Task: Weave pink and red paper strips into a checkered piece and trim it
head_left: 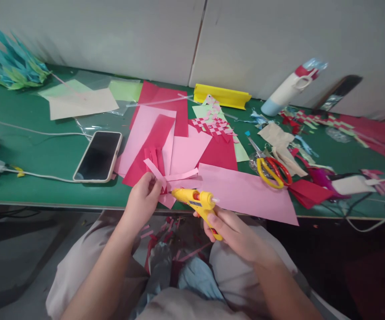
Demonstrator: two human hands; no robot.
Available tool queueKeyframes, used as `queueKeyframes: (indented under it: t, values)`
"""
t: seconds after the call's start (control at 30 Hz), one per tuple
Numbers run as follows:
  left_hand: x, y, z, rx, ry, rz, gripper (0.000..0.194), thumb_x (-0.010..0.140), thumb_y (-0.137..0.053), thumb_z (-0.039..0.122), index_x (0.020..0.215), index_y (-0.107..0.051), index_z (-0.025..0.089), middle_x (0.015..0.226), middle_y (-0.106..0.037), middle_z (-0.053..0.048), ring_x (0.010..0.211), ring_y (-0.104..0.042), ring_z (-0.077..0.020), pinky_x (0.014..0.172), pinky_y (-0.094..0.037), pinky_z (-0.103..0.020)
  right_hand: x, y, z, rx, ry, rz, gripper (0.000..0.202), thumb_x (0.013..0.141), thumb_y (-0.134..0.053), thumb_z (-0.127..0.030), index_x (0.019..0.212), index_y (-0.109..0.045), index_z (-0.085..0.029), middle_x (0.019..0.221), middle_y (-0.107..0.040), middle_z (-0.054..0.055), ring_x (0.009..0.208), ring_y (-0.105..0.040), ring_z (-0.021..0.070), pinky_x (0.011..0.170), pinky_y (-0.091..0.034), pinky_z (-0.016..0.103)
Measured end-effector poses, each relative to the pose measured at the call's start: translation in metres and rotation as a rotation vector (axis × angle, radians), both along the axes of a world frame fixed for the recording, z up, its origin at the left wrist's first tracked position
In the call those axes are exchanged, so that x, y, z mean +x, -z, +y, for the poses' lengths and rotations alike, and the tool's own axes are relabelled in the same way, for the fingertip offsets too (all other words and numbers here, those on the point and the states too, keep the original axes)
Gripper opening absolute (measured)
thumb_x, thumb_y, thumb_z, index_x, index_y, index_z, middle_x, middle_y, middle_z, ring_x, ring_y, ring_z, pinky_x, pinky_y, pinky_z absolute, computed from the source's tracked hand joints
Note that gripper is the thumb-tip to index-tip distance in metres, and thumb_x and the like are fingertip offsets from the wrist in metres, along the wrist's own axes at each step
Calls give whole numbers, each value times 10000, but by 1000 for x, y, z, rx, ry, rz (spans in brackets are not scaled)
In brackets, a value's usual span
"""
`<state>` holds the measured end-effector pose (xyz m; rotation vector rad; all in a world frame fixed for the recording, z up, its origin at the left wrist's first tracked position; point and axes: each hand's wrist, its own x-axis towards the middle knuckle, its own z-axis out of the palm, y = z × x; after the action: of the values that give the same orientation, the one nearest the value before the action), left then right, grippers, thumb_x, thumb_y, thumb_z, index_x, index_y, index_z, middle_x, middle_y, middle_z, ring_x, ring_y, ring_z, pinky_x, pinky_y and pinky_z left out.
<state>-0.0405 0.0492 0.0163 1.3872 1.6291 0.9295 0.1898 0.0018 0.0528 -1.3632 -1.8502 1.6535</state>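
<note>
My right hand point(227, 226) is wrapped round the handle of a yellow hot glue gun point(194, 198), its nozzle pointing left. My left hand point(143, 195) pinches a light pink paper strip point(155, 172) near the table's front edge. The nozzle tip is close to my left fingertips; whether it touches the paper cannot be made out. Another light pink strip point(182, 175) reaches to the right of my fingers. Just beyond them are red paper strips point(154, 159). Red and pink paper sheets point(190, 151) lie underneath, partly overlapping.
Left of the paper lies a phone point(98, 156) with a white cable. Scissors point(272, 171) with yellow and red handles rest at right, beside paper scraps. A woven red-and-pink paper piece point(214, 126), a yellow folded strip point(222, 96) and a white bottle point(290, 89) stand farther back.
</note>
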Motion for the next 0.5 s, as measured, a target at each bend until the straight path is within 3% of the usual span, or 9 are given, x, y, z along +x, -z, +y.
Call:
queueKeyframes:
  t: [0.23,0.4,0.5]
  values:
    - [0,3,1,14,-3,18,253,882,-406,363,703,-504,214,664,-579,13,659,-551,-161,614,-385,-282,28,2,-4,-163,59,138,473,978,-286,-529,1087,-507,-125,637,-495,-19,515,-351,79,494,-277,235]
    - [-2,7,2,-5,20,-107,184,815,-372,202,787,-554,206,734,-609,3,691,-581,-158,657,-440,-287,51,7,-8,-211,64,183,539,956,-290,-576,1109,-511,-109,624,-496,-17,490,-318,70,466,-238,229]
    - [-3,7,3,-21,47,-81,196,766,-409,170,876,-568,206,792,-621,-3,717,-595,-159,677,-460,-292,56,4,-8,-221,74,219,533,946,-314,-580,1107,-494,-105,607,-490,-25,460,-293,64,448,-219,230]
